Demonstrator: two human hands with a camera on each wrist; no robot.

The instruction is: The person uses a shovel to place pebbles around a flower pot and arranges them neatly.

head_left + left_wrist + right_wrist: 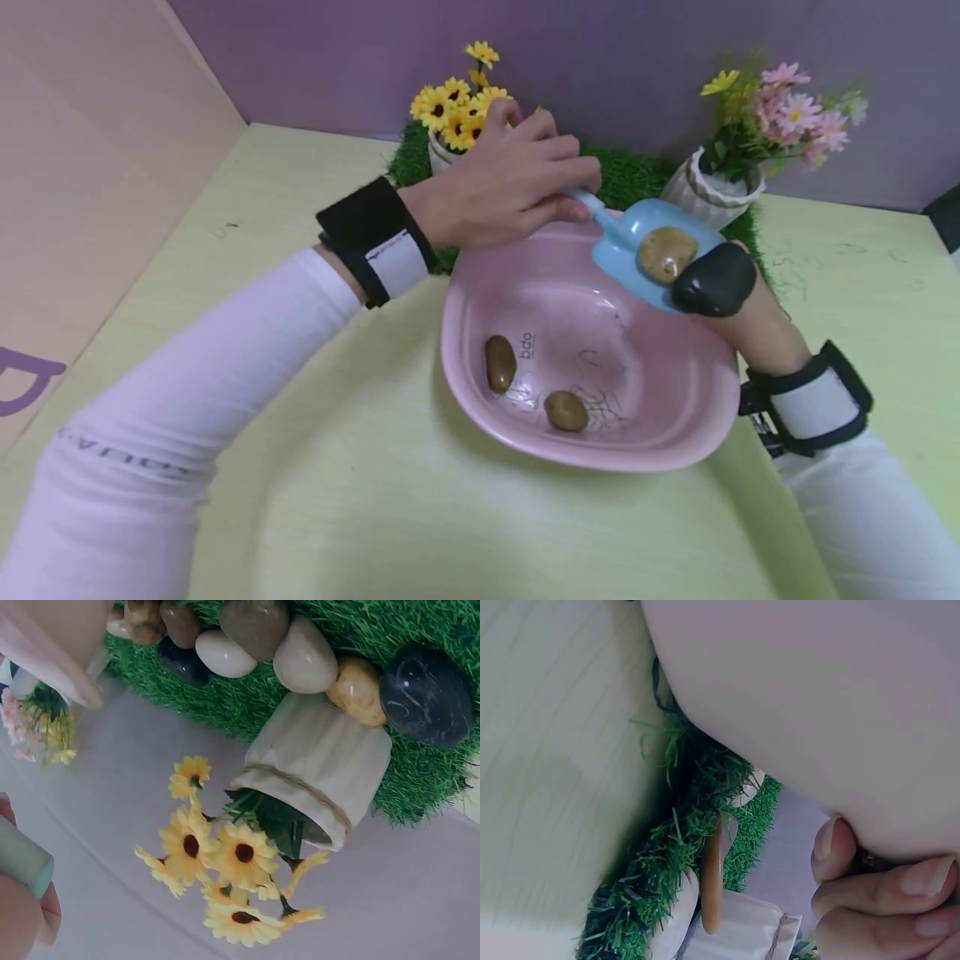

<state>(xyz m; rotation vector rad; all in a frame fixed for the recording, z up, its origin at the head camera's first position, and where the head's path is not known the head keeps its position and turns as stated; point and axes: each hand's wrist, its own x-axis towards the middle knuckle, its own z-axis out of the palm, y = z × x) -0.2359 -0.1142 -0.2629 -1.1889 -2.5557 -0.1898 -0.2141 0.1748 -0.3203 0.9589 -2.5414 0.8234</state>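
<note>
My left hand [517, 175] grips the white handle of a light blue toy shovel [618, 254] above a pink basin [480, 417]. On the shovel lie a tan stone [666, 254] and a black stone [716, 281], the black one overhanging the front edge. Two brown stones, one oblong [500, 364] and one rounder [566, 411], rest on the basin floor. Mostly hidden behind the shovel in the head view, my right hand [889, 904] holds the basin by its rim; its fingertips press the wall in the right wrist view.
Behind the basin, artificial grass [630, 175] carries a white pot of yellow flowers [457, 108] and a white pot [708, 192] of pink flowers. Several polished stones [225, 652] line the grass in the left wrist view. A purple wall [600, 50] stands behind.
</note>
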